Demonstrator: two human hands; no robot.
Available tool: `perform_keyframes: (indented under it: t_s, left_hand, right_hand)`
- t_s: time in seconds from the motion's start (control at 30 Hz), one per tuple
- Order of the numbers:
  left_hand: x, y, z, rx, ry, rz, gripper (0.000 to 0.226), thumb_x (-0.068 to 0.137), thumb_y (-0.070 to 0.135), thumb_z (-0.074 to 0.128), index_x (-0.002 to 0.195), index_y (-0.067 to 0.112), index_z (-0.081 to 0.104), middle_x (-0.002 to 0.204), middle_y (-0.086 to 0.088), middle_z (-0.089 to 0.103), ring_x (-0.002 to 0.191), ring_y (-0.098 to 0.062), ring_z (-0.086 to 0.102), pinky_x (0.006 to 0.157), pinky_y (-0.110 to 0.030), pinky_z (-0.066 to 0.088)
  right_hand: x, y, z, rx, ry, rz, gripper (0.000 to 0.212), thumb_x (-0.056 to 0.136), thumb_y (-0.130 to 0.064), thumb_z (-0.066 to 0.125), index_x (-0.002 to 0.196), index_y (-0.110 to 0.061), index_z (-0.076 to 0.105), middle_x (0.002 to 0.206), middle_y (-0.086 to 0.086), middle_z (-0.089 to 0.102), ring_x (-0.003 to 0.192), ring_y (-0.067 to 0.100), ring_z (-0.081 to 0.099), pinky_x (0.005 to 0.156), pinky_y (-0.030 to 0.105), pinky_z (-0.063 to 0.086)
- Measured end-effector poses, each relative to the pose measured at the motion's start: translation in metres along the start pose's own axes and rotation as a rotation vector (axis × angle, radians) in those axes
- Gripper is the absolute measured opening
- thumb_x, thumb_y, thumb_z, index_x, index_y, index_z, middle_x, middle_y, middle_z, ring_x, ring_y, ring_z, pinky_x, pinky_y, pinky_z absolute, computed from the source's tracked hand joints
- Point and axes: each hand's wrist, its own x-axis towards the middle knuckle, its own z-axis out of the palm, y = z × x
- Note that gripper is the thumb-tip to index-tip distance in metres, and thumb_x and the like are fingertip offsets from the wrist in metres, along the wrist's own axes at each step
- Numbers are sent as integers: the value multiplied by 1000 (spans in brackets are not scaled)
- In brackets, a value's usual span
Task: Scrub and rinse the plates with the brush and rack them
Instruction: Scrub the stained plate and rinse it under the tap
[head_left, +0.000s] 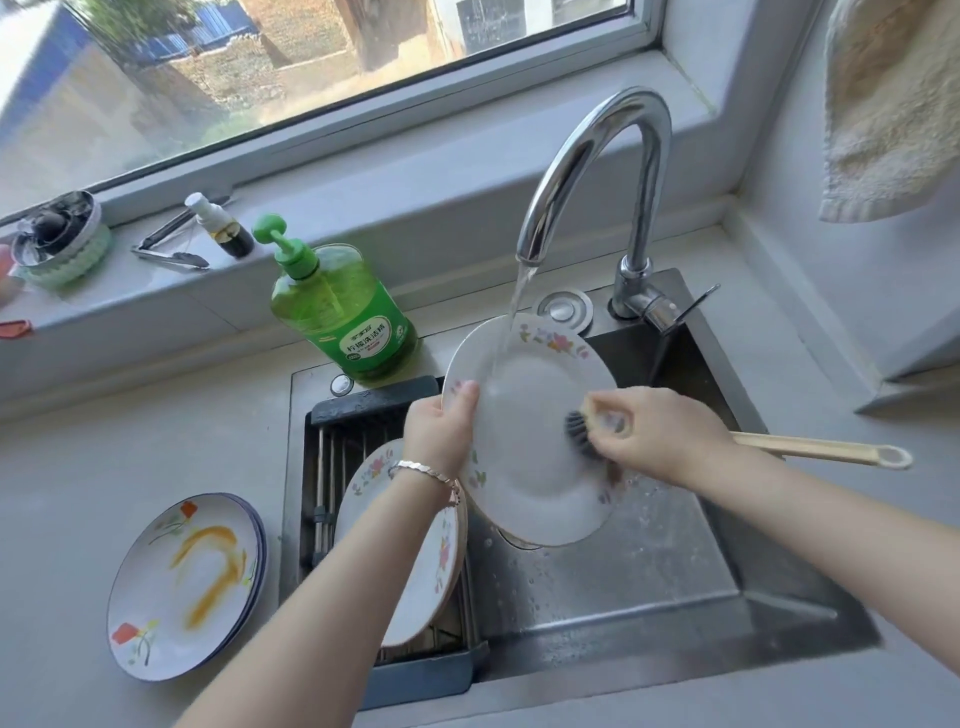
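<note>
While the left hand (441, 434) pinches the plate (524, 467) by its rim under the tap (587, 156) and fingers (613, 410) of the right hand (662, 439) curl round the brush (582, 434) scrubbing it, the rack (332, 441) below the left fingers seems next.

The only readable writing stands on the green dish-soap bottle (343, 312), at the back edge of the counter (130, 426), just behind the back left corner of the sink (289, 467). Its front label (363, 347) bears a white band of Chinese characters, seemingly 柠檬洗洁精. The smaller print around it is too small to read.
</note>
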Motion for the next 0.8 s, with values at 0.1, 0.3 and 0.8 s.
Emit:
perform_keyframes:
  t_s: [0.1, 0.3, 0.8]
  left_hand:
    - [11, 11, 2, 144, -27, 58, 31, 88, 32, 58, 72, 7, 52, 70, -12, 47, 66, -20, 45, 62, -29, 36]
    - [19, 37, 22, 355, -107, 176, 49, 93, 26, 52, 51, 14, 31, 51, -4, 31, 49, -19, 27, 53, -29, 23]
    - [-14, 60, 24, 884, -243, 564, 44, 98, 31, 38, 56, 21, 31, 54, 3, 38, 55, -21, 40, 57, -27, 28]
  right_hand:
    - [11, 36, -14, 217, 68, 310, 40, 88, -47, 45, 111, -20, 63, 111, 9, 64, 103, 30, 56, 82, 34, 43]
    - [52, 34, -57, 925, 454, 520, 37, 92, -30, 38, 58, -16, 29, 58, 3, 28, 47, 21, 26, 46, 26, 19]
    - [50, 22, -56, 758, 206, 364, 19, 90, -34, 49, 75, -22, 49, 55, -5, 41, 44, 12, 37, 45, 25, 25]
